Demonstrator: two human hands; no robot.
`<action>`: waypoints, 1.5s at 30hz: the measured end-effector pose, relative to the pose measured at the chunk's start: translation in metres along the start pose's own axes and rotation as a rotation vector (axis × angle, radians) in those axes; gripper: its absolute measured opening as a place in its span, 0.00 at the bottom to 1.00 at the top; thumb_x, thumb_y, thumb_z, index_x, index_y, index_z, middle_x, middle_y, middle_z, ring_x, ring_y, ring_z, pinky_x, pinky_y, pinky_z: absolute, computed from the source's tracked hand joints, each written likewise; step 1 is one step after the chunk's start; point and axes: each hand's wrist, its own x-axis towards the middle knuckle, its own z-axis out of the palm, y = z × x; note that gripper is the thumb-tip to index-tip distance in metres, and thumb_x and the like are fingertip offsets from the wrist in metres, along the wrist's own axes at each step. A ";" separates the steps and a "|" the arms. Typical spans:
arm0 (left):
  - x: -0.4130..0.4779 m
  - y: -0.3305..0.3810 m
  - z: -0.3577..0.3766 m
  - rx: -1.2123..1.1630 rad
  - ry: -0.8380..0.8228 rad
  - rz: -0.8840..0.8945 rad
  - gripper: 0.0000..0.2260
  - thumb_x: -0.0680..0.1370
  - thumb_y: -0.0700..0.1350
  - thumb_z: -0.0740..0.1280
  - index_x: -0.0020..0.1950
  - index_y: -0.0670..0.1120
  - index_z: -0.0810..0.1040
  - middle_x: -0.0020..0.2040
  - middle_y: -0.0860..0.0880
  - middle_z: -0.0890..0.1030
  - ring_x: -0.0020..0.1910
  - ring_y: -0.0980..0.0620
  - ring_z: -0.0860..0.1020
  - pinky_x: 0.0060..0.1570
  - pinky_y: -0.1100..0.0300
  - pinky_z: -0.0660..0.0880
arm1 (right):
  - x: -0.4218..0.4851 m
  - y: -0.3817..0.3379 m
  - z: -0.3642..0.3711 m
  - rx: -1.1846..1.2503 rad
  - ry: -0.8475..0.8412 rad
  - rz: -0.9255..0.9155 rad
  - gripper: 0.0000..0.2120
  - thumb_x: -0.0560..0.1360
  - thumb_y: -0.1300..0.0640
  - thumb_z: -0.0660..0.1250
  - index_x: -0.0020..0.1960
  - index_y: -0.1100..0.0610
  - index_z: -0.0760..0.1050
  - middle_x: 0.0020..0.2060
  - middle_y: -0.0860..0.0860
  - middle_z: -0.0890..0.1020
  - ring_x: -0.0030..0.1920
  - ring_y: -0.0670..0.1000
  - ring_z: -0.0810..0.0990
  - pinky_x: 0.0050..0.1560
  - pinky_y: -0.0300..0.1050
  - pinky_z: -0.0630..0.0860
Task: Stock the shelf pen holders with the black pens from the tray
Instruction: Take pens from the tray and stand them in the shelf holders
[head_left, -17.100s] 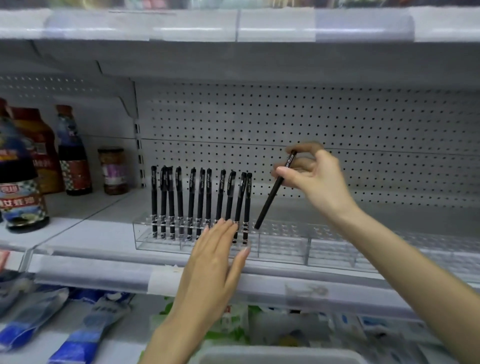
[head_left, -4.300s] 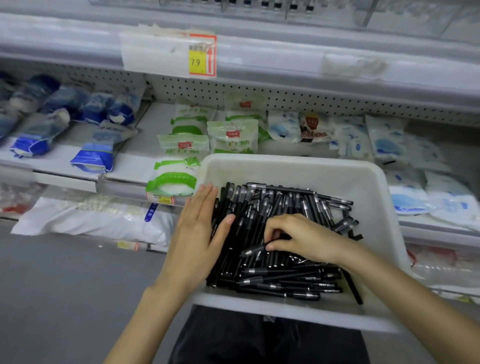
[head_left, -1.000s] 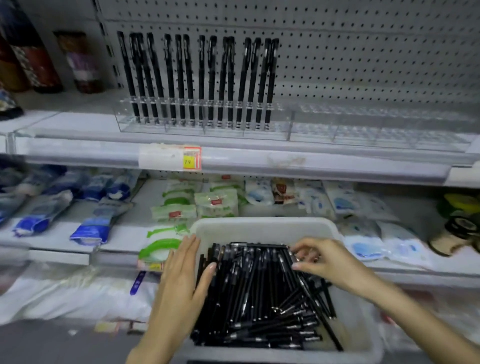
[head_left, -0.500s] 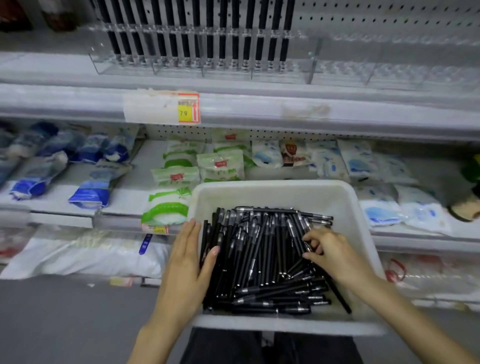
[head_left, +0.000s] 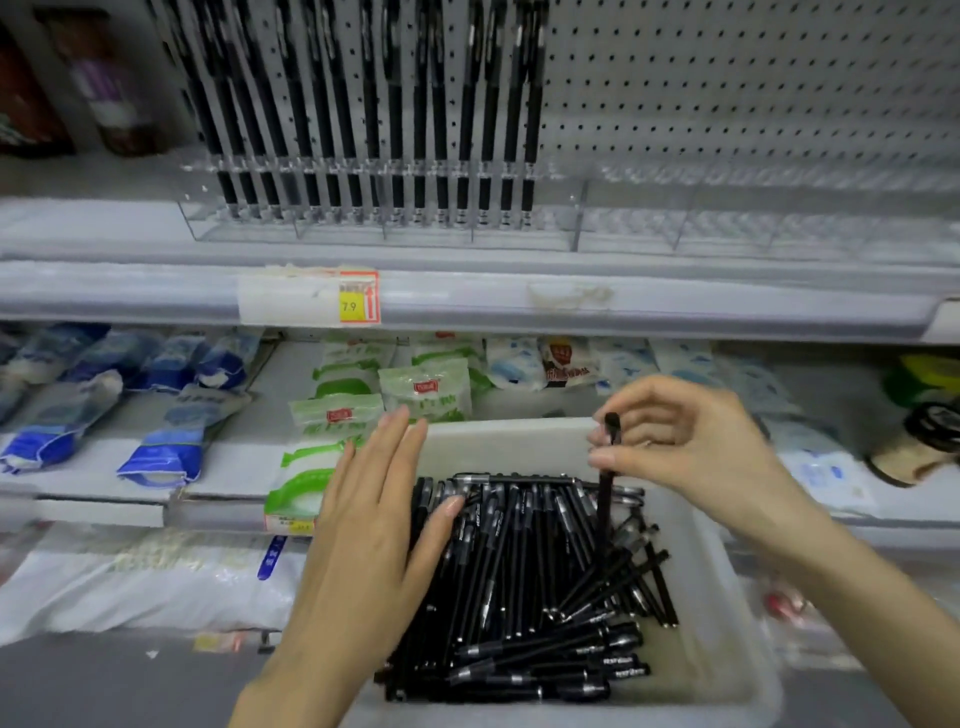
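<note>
I count roughly fifteen racked pens (head_left: 396, 130), one tray (head_left: 519, 436); right grip (head_left: 691, 447) pinches one pen (head_left: 605, 501) upright, left grip (head_left: 374, 525) flat, fingers straight.

In the clear acrylic pen holder (head_left: 623, 231), upper-centre slots are blocked by upright black pens (head_left: 397, 187). Free slots are left at upper right.

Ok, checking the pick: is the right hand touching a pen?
Touching. The head view shows the right hand pinching an upright pen near its top.
</note>
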 end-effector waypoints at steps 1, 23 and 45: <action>0.017 0.009 -0.011 -0.018 0.059 0.052 0.27 0.81 0.59 0.51 0.76 0.46 0.61 0.76 0.50 0.62 0.75 0.55 0.56 0.73 0.55 0.50 | 0.006 -0.023 -0.006 0.071 0.040 -0.075 0.16 0.56 0.61 0.77 0.41 0.59 0.77 0.34 0.53 0.84 0.35 0.47 0.81 0.41 0.35 0.79; 0.187 0.044 -0.047 0.315 0.044 0.225 0.32 0.79 0.62 0.46 0.74 0.44 0.65 0.71 0.48 0.70 0.71 0.51 0.65 0.74 0.52 0.50 | 0.195 -0.150 -0.065 -0.113 0.290 -0.466 0.16 0.68 0.61 0.76 0.43 0.55 0.68 0.34 0.58 0.79 0.40 0.58 0.84 0.40 0.51 0.83; 0.191 0.046 -0.048 0.375 0.060 0.234 0.31 0.79 0.64 0.48 0.71 0.43 0.68 0.67 0.47 0.73 0.67 0.49 0.69 0.70 0.49 0.59 | 0.203 -0.131 -0.052 -0.456 0.063 -0.378 0.18 0.66 0.54 0.78 0.49 0.57 0.74 0.31 0.51 0.83 0.32 0.44 0.81 0.43 0.42 0.80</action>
